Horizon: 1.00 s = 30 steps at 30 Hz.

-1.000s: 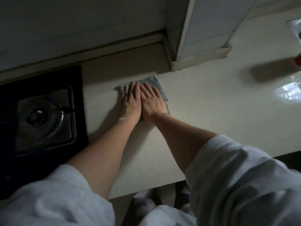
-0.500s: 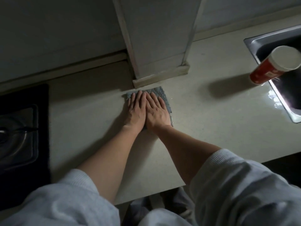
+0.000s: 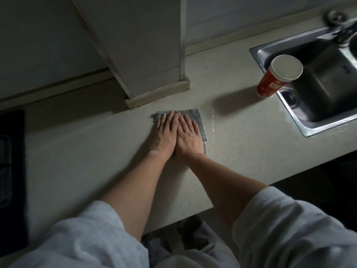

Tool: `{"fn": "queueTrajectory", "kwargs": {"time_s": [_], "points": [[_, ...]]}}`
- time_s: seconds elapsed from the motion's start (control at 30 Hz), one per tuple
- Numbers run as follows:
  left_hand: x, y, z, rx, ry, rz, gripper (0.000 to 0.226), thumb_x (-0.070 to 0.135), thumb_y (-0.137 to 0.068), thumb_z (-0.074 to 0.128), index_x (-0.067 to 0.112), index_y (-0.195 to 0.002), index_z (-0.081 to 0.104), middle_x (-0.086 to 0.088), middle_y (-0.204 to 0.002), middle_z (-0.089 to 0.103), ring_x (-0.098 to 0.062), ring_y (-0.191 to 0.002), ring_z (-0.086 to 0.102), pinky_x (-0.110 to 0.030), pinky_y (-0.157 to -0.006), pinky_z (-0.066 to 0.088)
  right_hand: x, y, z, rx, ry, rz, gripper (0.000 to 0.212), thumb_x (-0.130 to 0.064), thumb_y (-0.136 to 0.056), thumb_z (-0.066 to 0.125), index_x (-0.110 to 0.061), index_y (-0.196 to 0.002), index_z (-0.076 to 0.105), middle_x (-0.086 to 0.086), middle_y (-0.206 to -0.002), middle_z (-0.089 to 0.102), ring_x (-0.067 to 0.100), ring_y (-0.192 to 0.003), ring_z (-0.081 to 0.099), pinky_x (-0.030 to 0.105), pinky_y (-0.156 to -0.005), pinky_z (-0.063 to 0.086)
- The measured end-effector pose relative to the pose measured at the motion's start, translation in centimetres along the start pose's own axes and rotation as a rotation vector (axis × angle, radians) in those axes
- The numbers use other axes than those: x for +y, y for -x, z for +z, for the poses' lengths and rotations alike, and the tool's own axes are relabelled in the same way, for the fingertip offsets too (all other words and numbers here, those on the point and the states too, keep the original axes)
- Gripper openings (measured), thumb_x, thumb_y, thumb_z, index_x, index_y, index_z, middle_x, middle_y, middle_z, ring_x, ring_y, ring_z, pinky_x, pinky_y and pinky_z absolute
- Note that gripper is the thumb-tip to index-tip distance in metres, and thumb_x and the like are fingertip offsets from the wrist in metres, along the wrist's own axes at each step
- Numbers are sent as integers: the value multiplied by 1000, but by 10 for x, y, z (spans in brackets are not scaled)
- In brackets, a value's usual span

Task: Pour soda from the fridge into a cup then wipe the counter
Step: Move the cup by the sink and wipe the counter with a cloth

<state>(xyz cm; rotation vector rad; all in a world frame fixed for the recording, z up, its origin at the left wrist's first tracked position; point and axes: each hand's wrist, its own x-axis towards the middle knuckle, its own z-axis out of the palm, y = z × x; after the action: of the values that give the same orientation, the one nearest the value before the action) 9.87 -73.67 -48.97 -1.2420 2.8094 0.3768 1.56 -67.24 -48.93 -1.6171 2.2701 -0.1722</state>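
A grey-blue cloth (image 3: 195,115) lies flat on the pale counter (image 3: 92,151), just in front of a white column. My left hand (image 3: 164,134) and my right hand (image 3: 190,137) lie side by side on the cloth, palms down, fingers straight and together, pressing it onto the counter. They cover most of the cloth. A red paper cup (image 3: 274,81) with a white inside stands upright at the right, at the sink's left rim. A thin wet streak (image 3: 212,122) glints just to the right of the cloth.
A steel sink (image 3: 289,111) is set into the counter at the right, with a tap base (image 3: 335,15) behind it. The white column (image 3: 146,55) stands on the counter against the back wall. A black stove (image 3: 9,161) shows at the left edge.
Both hands have slid the cloth to the right along the counter, away from the stove and past the column's foot. The view has followed, bringing the cup and the sink into sight.
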Motion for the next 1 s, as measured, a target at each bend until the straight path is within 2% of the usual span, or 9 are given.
{"fn": "queueTrajectory", "kwargs": {"time_s": [0.17,0.27,0.37,0.47,0.63,0.77,0.87,0.93,1.0], "points": [[-18,17,3,35,1,-133,67,9,-101,37,8,-154,-5,-11,-163,-6,-26,-149,-8,-37,-122,-5,-22,-5,-4,-104,33,-101,72,-40,-101,34,-19,-156,-8,-1,-164,-11,21,-149,-18,43,-122,-7],[-57,44,2,72,29,-212,66,12,-100,41,6,-154,3,-15,-162,3,-27,-150,-2,-31,-120,-8,-65,-5,3,-167,21,-191,74,-39,-101,38,-20,-157,-6,-2,-165,-9,21,-150,-16,44,-122,-4],[-103,83,2,101,53,-273,64,10,-99,42,5,-154,10,-17,-161,9,-29,-150,4,-30,-119,-5,-117,4,21,-216,8,-254,68,-38,-102,32,-20,-156,-5,-3,-165,-8,20,-150,-14,44,-122,-5],[-136,125,7,136,109,-333,60,3,-96,47,0,-151,23,-22,-157,22,-35,-147,17,-35,-119,6,-160,22,40,-237,7,-285,61,-34,-103,21,-19,-157,-5,-4,-165,-8,19,-150,-14,43,-122,-6],[-155,188,23,243,161,-392,57,-7,-88,56,-6,-142,40,-28,-147,39,-46,-137,33,-50,-115,25,-193,72,69,-237,55,-347,60,-32,-103,19,-18,-157,-3,-5,-165,-6,17,-150,-14,41,-121,-8],[-143,212,34,250,189,-416,48,4,-91,41,-5,-138,44,-29,-141,45,-47,-133,40,-53,-112,31,-187,100,73,-203,112,-384,63,-32,-102,21,-17,-157,-5,-4,-165,-8,17,-150,-15,40,-122,-8],[-132,217,40,282,214,-402,48,7,-88,35,-6,-132,49,-30,-134,52,-50,-124,49,-61,-102,40,-180,110,73,-194,127,-412,64,-34,-102,24,-19,-157,-3,-5,-165,-7,16,-150,-14,38,-122,-8],[-126,220,36,301,235,-405,49,7,-90,34,-5,-136,47,-27,-140,48,-48,-131,43,-57,-107,36,-177,112,72,-199,103,-412,63,-33,-101,24,-20,-157,-2,-6,-165,-7,15,-150,-14,39,-122,-6],[-120,221,29,260,287,-470,51,3,-97,34,3,-147,34,-19,-156,28,-36,-146,20,-38,-119,15,-175,112,72,-177,84,-416,62,-33,-101,24,-22,-157,-1,-7,-165,-6,15,-150,-13,39,-122,-5]]}}
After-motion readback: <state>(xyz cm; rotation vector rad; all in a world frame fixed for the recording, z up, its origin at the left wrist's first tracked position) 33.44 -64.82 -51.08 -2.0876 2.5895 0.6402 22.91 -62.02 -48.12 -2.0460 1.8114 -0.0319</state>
